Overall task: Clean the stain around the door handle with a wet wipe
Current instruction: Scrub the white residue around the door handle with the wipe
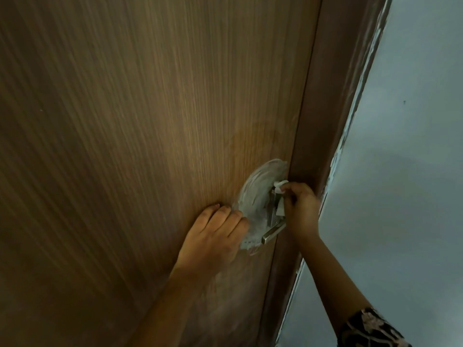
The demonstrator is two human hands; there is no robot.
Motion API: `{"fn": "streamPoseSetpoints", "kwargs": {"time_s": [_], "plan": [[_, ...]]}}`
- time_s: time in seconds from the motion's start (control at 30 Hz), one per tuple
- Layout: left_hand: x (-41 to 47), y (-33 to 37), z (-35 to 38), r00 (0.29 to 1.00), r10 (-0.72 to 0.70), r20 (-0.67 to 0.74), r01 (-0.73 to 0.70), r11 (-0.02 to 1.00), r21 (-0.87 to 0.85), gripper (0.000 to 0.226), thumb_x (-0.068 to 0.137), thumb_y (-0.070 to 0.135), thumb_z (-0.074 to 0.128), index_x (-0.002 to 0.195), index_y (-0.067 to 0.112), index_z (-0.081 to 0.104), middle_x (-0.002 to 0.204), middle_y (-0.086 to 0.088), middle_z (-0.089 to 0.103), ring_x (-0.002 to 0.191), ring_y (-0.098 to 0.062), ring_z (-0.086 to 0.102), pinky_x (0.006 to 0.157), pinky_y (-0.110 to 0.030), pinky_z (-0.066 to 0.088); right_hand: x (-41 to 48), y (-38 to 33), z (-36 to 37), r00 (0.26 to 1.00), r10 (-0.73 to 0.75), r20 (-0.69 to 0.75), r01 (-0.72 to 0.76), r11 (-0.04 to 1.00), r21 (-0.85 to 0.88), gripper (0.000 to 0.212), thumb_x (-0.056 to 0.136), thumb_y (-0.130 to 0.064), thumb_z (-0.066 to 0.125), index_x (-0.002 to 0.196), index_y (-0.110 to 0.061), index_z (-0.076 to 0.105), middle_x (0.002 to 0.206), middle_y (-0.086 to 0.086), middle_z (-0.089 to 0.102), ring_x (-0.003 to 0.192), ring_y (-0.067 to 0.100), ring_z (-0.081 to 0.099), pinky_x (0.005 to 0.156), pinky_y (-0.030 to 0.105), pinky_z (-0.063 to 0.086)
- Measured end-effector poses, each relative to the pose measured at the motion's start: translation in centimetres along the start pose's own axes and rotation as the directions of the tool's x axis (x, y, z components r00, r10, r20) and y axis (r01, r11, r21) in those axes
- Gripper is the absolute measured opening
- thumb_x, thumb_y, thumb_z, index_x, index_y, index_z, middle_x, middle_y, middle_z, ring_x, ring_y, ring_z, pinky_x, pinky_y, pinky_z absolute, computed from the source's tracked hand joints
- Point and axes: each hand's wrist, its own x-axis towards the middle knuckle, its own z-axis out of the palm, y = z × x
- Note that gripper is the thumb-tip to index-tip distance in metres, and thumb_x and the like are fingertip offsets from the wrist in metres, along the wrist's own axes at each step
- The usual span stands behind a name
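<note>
The right hand pinches a small crumpled white wet wipe in curled fingers at the top of the shiny silver metal door handle, inside the smeary white stain on the brown wooden door, while the left hand presses flat beside it, fingers straight.

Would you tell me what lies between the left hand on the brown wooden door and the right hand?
In the head view, a whitish smeared stain and the silver metal lever handle separate the left hand from the right hand.
</note>
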Motion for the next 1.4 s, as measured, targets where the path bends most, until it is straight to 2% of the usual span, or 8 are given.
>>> {"fn": "streamPoseSetpoints", "kwargs": {"time_s": [0.1, 0.23, 0.6, 0.83, 1.0, 1.13, 1.27, 1.4], "plan": [[0.1, 0.1, -0.1, 1.0, -0.01, -0.011, 0.01, 1.0, -0.005, 0.024, 0.092, 0.021, 0.042, 0.096, 0.019, 0.066, 0.099, 0.0, 0.067, 0.102, -0.02, 0.052, 0.095, -0.036, 0.037, -1.6, 0.8, 0.6, 0.997, -0.041, 0.066, 0.045, 0.997, -0.069, 0.016, 0.085, 0.003, 0.062, 0.093, -0.009, 0.069, 0.101, 0.003, 0.063, 0.087, 0.007, 0.056, 0.074, 0.001, 0.037], [0.1, 0.1, -0.1, 1.0, -0.008, -0.016, 0.008, 1.0, -0.01, 0.024, 0.092, 0.021, 0.043, 0.095, 0.019, 0.066, 0.098, 0.0, 0.068, 0.101, -0.019, 0.051, 0.096, -0.036, 0.036, -0.9, 1.0, 0.3, 0.999, -0.01, 0.04, 0.009, 1.0, 0.03, 0.02, 0.088, -0.001, 0.057, 0.103, -0.011, 0.065, 0.105, 0.004, 0.064, 0.094, 0.017, 0.061, 0.083, 0.027, 0.052], [0.0, 0.1, 0.0, 1.0, -0.004, 0.015, 0.004, 1.0, 0.012, 0.024, 0.093, 0.02, 0.041, 0.096, 0.019, 0.065, 0.097, 0.0, 0.067, 0.099, -0.02, 0.054, 0.096, -0.036, 0.037, -0.6, 0.8, -0.1, 0.981, -0.194, 0.009, 0.194, 0.981, 0.032, 0.016, 0.084, 0.001, 0.065, 0.096, -0.006, 0.071, 0.098, 0.001, 0.066, 0.09, -0.002, 0.054, 0.082, -0.005, 0.036], [0.2, 0.1, -0.3, 1.0, -0.008, 0.019, 0.008, 1.0, 0.012, 0.022, 0.091, 0.021, 0.043, 0.095, 0.02, 0.065, 0.096, 0.0, 0.067, 0.099, -0.02, 0.053, 0.095, -0.036, 0.037, 0.0, 1.5, 0.5, 0.98, 0.172, 0.102, -0.155, 0.976, -0.156, 0.024, 0.096, -0.011, 0.049, 0.114, -0.008, 0.064, 0.106, 0.012, 0.069, 0.092, 0.029, 0.065, 0.083, 0.036, 0.054], [0.3, 0.1, -0.3, 1.0, -0.006, 0.012, 0.005, 1.0, 0.021, 0.022, 0.09, 0.021, 0.044, 0.094, 0.019, 0.066, 0.096, 0.001, 0.067, 0.099, -0.02, 0.052, 0.094, -0.036, 0.037, 0.2, 2.6, 0.0, 0.907, 0.32, 0.274, -0.291, 0.946, -0.143, 0.025, 0.098, -0.018, 0.045, 0.08, -0.012, 0.062, 0.068, 0.004, 0.059, 0.061, 0.019, 0.057, 0.059, 0.026, 0.042], [0.5, 0.1, -0.4, 1.0, -0.019, -0.017, 0.019, 1.0, 0.003, 0.023, 0.089, 0.021, 0.044, 0.094, 0.018, 0.067, 0.095, 0.0, 0.068, 0.099, -0.02, 0.05, 0.093, -0.035, 0.036, 0.1, 2.3, 0.0, 0.773, 0.478, 0.416, -0.486, 0.869, -0.095, 0.036, 0.102, -0.025, 0.036, 0.089, -0.002, 0.06, 0.085, 0.013, 0.055, 0.083, 0.026, 0.054, 0.076, 0.028, 0.038], [0.5, 0.1, -0.5, 0.999, -0.019, -0.031, 0.019, 1.0, -0.015, 0.023, 0.087, 0.021, 0.045, 0.094, 0.018, 0.067, 0.094, -0.001, 0.068, 0.098, -0.021, 0.05, 0.092, -0.035, 0.036, -0.4, 2.2, 0.5, 0.865, 0.396, 0.307, -0.437, 0.897, 0.075, 0.023, 0.097, -0.012, 0.043, 0.094, -0.003, 0.064, 0.08, 0.01, 0.06, 0.077, 0.025, 0.057, 0.072, 0.032, 0.044], [0.5, 0.2, -0.1, 0.998, -0.042, -0.051, 0.04, 0.999, -0.036, 0.019, 0.088, 0.022, 0.047, 0.101, 0.019, 0.06, 0.097, 0.0, 0.069, 0.1, -0.02, 0.05, 0.092, -0.035, 0.035, -0.7, 2.0, 0.7, 0.926, 0.315, 0.209, -0.341, 0.935, 0.1, 0.029, 0.097, -0.009, 0.045, 0.121, -0.004, 0.06, 0.109, 0.012, 0.064, 0.099, 0.027, 0.06, 0.091, 0.041, 0.05]]}}
